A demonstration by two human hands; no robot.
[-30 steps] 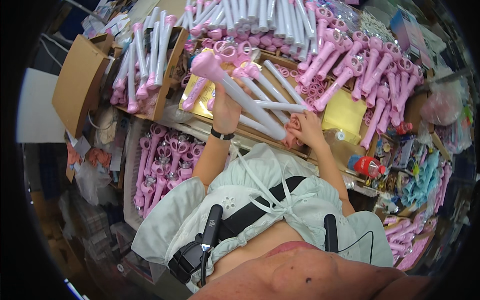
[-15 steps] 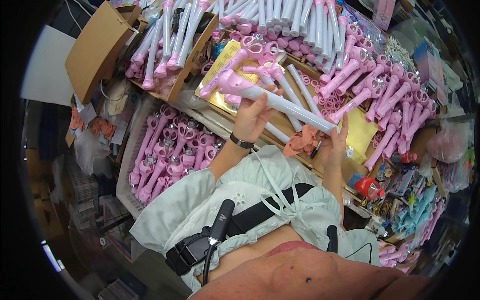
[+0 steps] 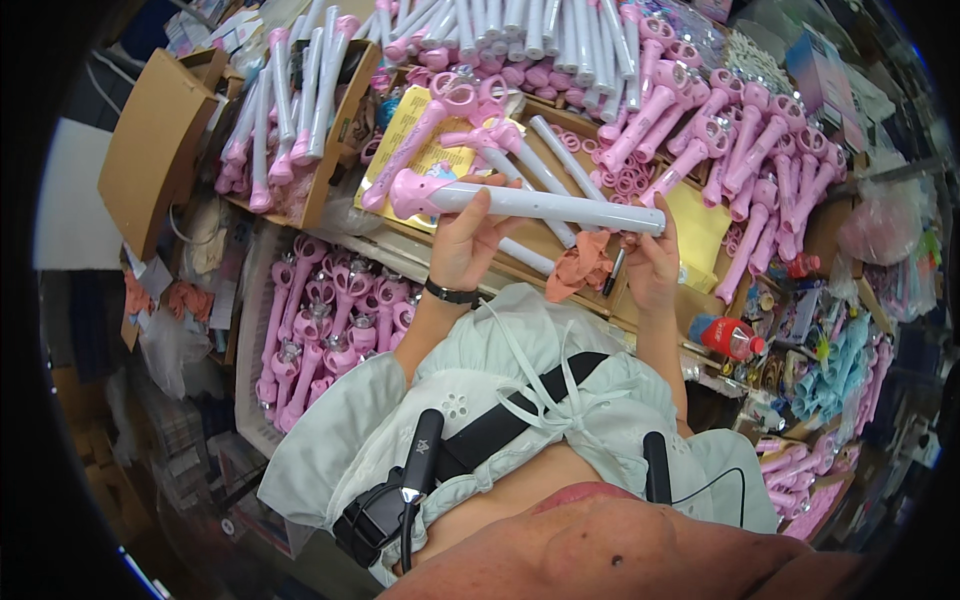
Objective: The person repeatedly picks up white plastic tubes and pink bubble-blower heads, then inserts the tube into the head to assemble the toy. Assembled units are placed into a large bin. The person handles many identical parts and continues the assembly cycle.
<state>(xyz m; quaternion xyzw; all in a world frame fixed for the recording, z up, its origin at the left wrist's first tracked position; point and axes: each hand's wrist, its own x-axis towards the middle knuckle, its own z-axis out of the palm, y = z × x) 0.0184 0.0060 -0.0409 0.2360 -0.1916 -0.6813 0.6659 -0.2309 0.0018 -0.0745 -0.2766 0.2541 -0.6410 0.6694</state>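
Spotter: Where's the wand, and how's the grip?

Me: The pink-and-white wand (image 3: pixel 550 206) runs across my view above the loose white tubes (image 3: pixel 567 158). My left hand (image 3: pixel 465 242) is wrapped around it near the pink head; my right hand (image 3: pixel 653 262) pinches the far end.

Spotter: What worries you?

Me: The barrel looks smooth, so a weak pinch could let that end slip. With only 1 hand left on it, the long end could swing down into the tubes.

Spotter: Anything else?

Me: An orange cloth (image 3: pixel 580 268) and dark pen (image 3: pixel 613 273) sit beside my right hand. I can't tell whether they touch it; lowering carelessly might snag either.
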